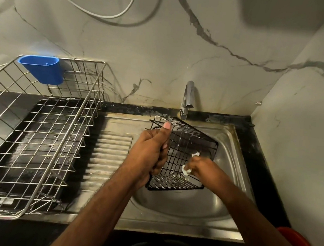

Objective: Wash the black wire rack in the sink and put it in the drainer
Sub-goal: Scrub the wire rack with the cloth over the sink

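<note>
Grip, as I see it: left hand (150,151) curled round the left edge of the black wire rack (183,156), thumb up, rack tilted over the sink (224,187). Right hand (198,166) against the mesh, foam on fingers; closure unclear. Tap (188,97) behind. Steel drainer (38,141) left, blue cup (42,69) on its rim.

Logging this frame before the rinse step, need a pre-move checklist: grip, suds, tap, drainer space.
1. Left hand grips the black wire rack at its edge: ok.
2. Rack held tilted over the sink basin: ok.
3. Right hand with white suds, inside the rack: scrubbing not finished, not ok.
4. Tap running: cannot tell, no stream visible.
5. Steel wire drainer has room: ok, only the blue cup hangs on it.
</note>
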The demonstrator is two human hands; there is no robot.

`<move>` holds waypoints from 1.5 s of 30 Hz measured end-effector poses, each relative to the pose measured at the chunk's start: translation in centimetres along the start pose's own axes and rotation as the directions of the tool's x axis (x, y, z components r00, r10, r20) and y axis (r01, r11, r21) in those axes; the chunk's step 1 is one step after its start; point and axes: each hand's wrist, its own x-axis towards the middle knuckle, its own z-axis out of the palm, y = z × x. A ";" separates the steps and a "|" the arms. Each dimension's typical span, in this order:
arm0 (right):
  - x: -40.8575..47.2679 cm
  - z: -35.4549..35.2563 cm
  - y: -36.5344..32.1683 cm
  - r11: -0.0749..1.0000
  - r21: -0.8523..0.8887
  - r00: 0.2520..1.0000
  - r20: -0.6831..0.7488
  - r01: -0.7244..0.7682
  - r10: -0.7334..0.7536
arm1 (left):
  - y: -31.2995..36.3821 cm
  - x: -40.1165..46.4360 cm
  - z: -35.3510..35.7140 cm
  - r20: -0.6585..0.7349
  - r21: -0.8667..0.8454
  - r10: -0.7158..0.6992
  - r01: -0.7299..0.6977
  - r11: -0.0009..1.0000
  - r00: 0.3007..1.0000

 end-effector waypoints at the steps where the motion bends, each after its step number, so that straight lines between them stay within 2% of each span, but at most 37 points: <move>1: -0.1 0.4 0.1 1.000 -0.017 1.000 0.026 0.006 -0.005 | 0.0 0.0 0.0 -0.003 -0.007 0.001 -0.001 1.000 1.000; 5: 0.4 0.8 -0.2 0.988 -0.152 1.000 0.005 -0.030 0.031 | 0.1 -0.2 0.4 0.016 -0.002 0.022 -0.022 1.000 1.000; 7: 0.6 0.6 -0.3 0.989 -0.148 1.000 -0.002 -0.001 0.001 | 0.4 -0.2 0.4 0.010 0.008 0.023 -0.024 1.000 1.000; 9: 0.2 0.1 -0.4 0.988 -0.155 0.995 -0.090 0.018 -0.032 | 0.7 -0.2 0.1 -0.008 -0.003 0.015 -0.015 1.000 1.000; 12: 0.6 -0.6 0.7 0.989 -0.132 0.948 -0.317 -0.070 0.025 | 0.7 -0.2 -0.2 -0.018 -0.008 0.015 -0.015 1.000 1.000; 14: 1.0 -0.9 0.8 0.984 -0.116 0.933 -0.348 -0.139 0.090 | 0.5 -0.3 0.0 -0.008 -0.010 0.023 -0.023 1.000 1.000; 16: 1.2 -0.3 0.4 0.983 -0.127 0.960 -0.264 -0.132 0.095 | 0.3 -0.4 0.4 0.002 -0.012 0.033 -0.033 0.999 0.999; 18: 0.9 0.9 -0.3 0.988 -0.147 0.994 -0.106 -0.055 0.040 | 0.1 -0.3 0.5 -0.001 0.008 0.039 -0.039 0.999 0.999; 21: 0.6 1.9 -0.2 0.999 0.033 0.996 0.081 -0.033 0.030 | 0.1 -0.1 0.2 -0.020 0.016 0.032 -0.032 0.999 0.999; 23: 0.9 1.4 0.1 0.995 0.080 0.991 0.125 -0.052 0.042 | 0.0 -0.1 0.1 -0.022 0.015 0.015 -0.015 1.000 1.000; 25: 1.2 0.8 0.1 0.998 -0.027 0.997 0.056 -0.050 0.051 | 0.0 0.0 0.3 -0.009 0.024 0.022 -0.022 0.999 1.000; 28: 1.6 -0.6 0.0 0.955 -0.292 0.979 -0.203 -0.054 -0.007 | 0.3 0.1 0.5 0.003 0.026 0.040 -0.041 0.999 0.999; 30: 1.8 -1.3 0.9 0.931 -0.343 0.952 -0.305 -0.123 0.013 | 0.6 0.1 0.4 0.001 0.029 0.029 -0.029 0.999 1.000; 33: 1.7 -1.5 1.4 0.931 -0.332 0.946 -0.323 -0.152 0.040 | 0.3 0.1 0.3 -0.012 0.019 0.031 -0.031 0.999 0.999; 35: 1.6 -0.9 1.0 0.947 -0.274 0.945 -0.318 -0.170 0.078 | 0.0 0.1 0.5 -0.016 0.029 0.032 -0.032 0.999 0.999; 37: 1.4 -0.3 0.4 0.970 -0.129 0.940 -0.302 -0.206 0.159 | -0.3 0.1 0.7 -0.025 0.045 0.027 -0.025 0.999 0.999; 40: 1.2 0.7 -0.2 0.968 0.061 0.962 -0.110 -0.244 0.249 | -0.4 0.2 0.6 -0.039 0.026 0.021 -0.020 0.999 0.999; 43: 0.0 0.8 -0.3 0.953 0.227 0.980 0.070 -0.198 0.187 | -0.4 0.5 0.3 -0.033 0.019 0.013 -0.013 1.000 0.999; 45: -0.6 -0.1 0.2 0.929 0.305 0.975 0.137 -0.211 0.177 | -0.4 0.6 0.2 -0.033 0.009 0.002 -0.002 1.000 0.999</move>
